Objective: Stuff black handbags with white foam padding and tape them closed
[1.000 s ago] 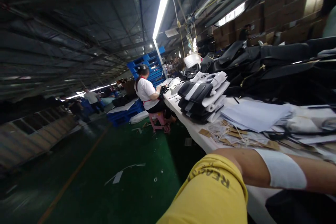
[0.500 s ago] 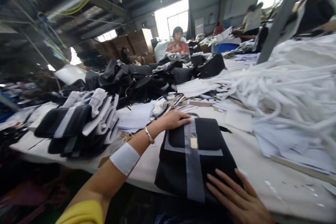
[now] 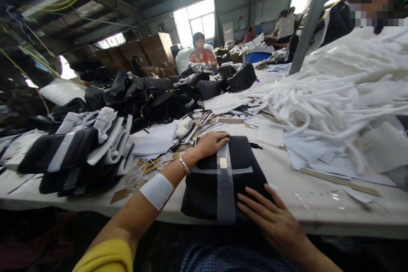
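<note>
A black bag lies flat at the table's front edge, with a translucent strip running down over its flap and a small beige patch under the strip. My left hand rests on the bag's far left corner, fingers bent over the top edge beside the strip. On the lower right part of the bag my right hand lies flat with its fingers spread. A short black strap with a metal end sticks out at the bag's far right.
Stacked black bags with white wrapping stand at left. Black bags are heaped behind. White tubing and paper sheets cover the right side. A slanted metal post rises there. A person sits across the table.
The view has shifted, so the surroundings appear farther left. Both hands stay on the bag, which appears slightly higher and farther left. More of my right forearm shows.
</note>
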The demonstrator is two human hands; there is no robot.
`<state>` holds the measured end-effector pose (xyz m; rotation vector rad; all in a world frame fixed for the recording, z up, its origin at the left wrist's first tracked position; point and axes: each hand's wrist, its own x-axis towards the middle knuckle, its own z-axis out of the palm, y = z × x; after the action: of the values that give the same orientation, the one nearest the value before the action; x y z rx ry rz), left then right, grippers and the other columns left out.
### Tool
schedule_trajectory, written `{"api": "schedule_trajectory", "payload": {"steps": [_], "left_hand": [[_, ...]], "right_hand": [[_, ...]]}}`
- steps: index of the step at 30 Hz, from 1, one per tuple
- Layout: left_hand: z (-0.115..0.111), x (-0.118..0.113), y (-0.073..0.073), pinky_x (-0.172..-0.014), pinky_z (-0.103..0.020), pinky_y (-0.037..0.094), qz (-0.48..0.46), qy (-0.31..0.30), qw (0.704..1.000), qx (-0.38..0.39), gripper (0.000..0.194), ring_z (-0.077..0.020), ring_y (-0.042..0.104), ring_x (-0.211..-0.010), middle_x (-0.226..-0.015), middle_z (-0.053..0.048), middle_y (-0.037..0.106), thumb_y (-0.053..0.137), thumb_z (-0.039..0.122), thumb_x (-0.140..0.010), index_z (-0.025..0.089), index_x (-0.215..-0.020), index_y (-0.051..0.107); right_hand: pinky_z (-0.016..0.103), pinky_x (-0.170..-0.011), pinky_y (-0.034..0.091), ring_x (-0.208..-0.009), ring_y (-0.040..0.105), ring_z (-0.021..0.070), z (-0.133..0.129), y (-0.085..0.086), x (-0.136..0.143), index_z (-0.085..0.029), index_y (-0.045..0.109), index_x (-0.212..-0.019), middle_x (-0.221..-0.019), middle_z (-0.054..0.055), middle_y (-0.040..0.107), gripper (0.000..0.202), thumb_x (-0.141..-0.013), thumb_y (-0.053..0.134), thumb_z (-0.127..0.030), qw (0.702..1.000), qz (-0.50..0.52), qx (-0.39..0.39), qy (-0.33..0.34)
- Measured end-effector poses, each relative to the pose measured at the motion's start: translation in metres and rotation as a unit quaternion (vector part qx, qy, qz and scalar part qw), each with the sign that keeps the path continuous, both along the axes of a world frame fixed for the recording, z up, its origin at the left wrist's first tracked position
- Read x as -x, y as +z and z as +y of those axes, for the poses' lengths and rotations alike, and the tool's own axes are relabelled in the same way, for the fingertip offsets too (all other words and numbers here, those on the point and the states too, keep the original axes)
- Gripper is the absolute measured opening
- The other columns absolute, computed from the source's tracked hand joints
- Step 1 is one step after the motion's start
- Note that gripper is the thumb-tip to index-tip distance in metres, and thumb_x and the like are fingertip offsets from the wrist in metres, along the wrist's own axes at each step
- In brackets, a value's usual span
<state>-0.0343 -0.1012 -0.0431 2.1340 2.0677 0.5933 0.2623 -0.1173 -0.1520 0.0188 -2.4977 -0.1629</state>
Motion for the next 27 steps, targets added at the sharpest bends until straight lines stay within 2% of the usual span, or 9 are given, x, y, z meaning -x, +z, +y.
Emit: {"api": "schedule_trajectory", "payload": {"steps": [4,7,10,12,14,17,20,23,27], "left_hand": [[-0.042,-0.004,0.010,-0.116,-0.033,0.036,-0.008,0.007,0.999,-0.051,0.043,-0.0188,0.048,-0.136,-0.147,-0.005,0.053,0.053,0.030,-0.098,0.021,-0.140,0.053],[-0.097,-0.029,0.005,-0.110,-0.034,0.042,-0.016,0.079,0.993,-0.091,0.039,-0.0198,0.054,-0.128,-0.137,-0.006,0.061,0.053,0.032,-0.099,0.022,-0.136,0.055],[-0.158,-0.067,-0.016,-0.088,-0.032,0.054,-0.026,0.146,0.984,-0.100,0.026,-0.0184,0.068,-0.098,-0.109,-0.004,0.072,0.051,0.030,-0.100,0.022,-0.121,0.064],[-0.190,-0.089,-0.036,-0.084,-0.031,0.055,-0.017,0.151,0.984,-0.096,0.023,-0.0184,0.068,-0.094,-0.106,-0.003,0.073,0.058,0.030,-0.097,0.023,-0.117,0.066],[-0.210,-0.102,-0.056,-0.085,-0.032,0.054,0.024,0.122,0.985,-0.120,0.021,-0.0193,0.066,-0.095,-0.111,-0.004,0.072,0.059,0.026,-0.096,0.022,-0.114,0.068],[-0.220,-0.103,-0.078,-0.084,-0.033,0.053,0.090,0.085,0.975,-0.184,0.024,-0.0198,0.064,-0.093,-0.111,-0.005,0.072,0.057,0.018,-0.096,0.022,-0.116,0.069],[-0.220,-0.092,-0.087,-0.094,-0.038,0.049,0.113,0.053,0.968,-0.217,0.029,-0.0198,0.065,-0.096,-0.109,-0.003,0.074,0.054,0.013,-0.097,0.024,-0.119,0.068],[-0.220,-0.080,-0.088,-0.100,-0.038,0.047,0.117,0.010,0.965,-0.236,0.028,-0.0178,0.066,-0.098,-0.109,-0.001,0.075,0.052,0.013,-0.098,0.025,-0.118,0.068],[-0.224,-0.077,-0.081,-0.088,-0.033,0.053,0.109,-0.001,0.966,-0.234,0.026,-0.0179,0.067,-0.095,-0.106,-0.001,0.075,0.053,0.015,-0.098,0.024,-0.115,0.069]], "right_hand": [[0.052,-0.125,0.007,-0.143,0.039,0.0237,-0.008,0.002,-0.009,-0.017,0.054,-0.138,-0.145,0.001,0.055,0.048,-0.094,0.042,-0.002,0.999,0.014,0.032,0.010],[0.049,-0.125,0.014,-0.132,0.052,0.0213,-0.021,0.005,-0.018,-0.017,0.058,-0.134,-0.136,0.003,0.063,0.040,-0.095,0.054,-0.009,0.996,0.040,0.077,0.000],[0.042,-0.124,0.020,-0.122,0.060,0.0184,-0.034,0.007,-0.023,-0.020,0.061,-0.131,-0.131,0.001,0.067,0.038,-0.094,0.060,-0.015,0.992,0.050,0.111,-0.044],[0.041,-0.123,0.019,-0.123,0.059,0.0189,-0.038,0.004,-0.022,-0.022,0.061,-0.132,-0.134,0.001,0.065,0.038,-0.095,0.060,-0.017,0.991,0.040,0.113,-0.062],[0.042,-0.123,0.018,-0.129,0.056,0.0201,-0.036,-0.001,-0.018,-0.023,0.058,-0.135,-0.137,0.001,0.063,0.040,-0.095,0.057,-0.015,0.992,0.028,0.108,-0.052],[0.045,-0.122,0.020,-0.133,0.052,0.0199,-0.029,-0.013,-0.013,-0.023,0.055,-0.138,-0.137,0.002,0.063,0.044,-0.097,0.048,-0.009,0.994,0.036,0.104,-0.007],[0.045,-0.122,0.023,-0.132,0.053,0.0186,-0.023,-0.019,-0.013,-0.024,0.053,-0.140,-0.134,0.003,0.065,0.046,-0.098,0.045,-0.009,0.994,0.041,0.099,0.018],[0.046,-0.123,0.022,-0.136,0.049,0.0192,-0.018,-0.016,-0.016,-0.022,0.049,-0.144,-0.137,0.004,0.062,0.048,-0.098,0.044,-0.008,0.997,0.021,0.070,0.022],[0.050,-0.124,0.017,-0.142,0.041,0.0210,-0.012,-0.003,-0.022,-0.024,0.050,-0.143,-0.143,0.003,0.057,0.052,-0.096,0.039,-0.003,0.999,-0.004,0.041,0.014]]}}
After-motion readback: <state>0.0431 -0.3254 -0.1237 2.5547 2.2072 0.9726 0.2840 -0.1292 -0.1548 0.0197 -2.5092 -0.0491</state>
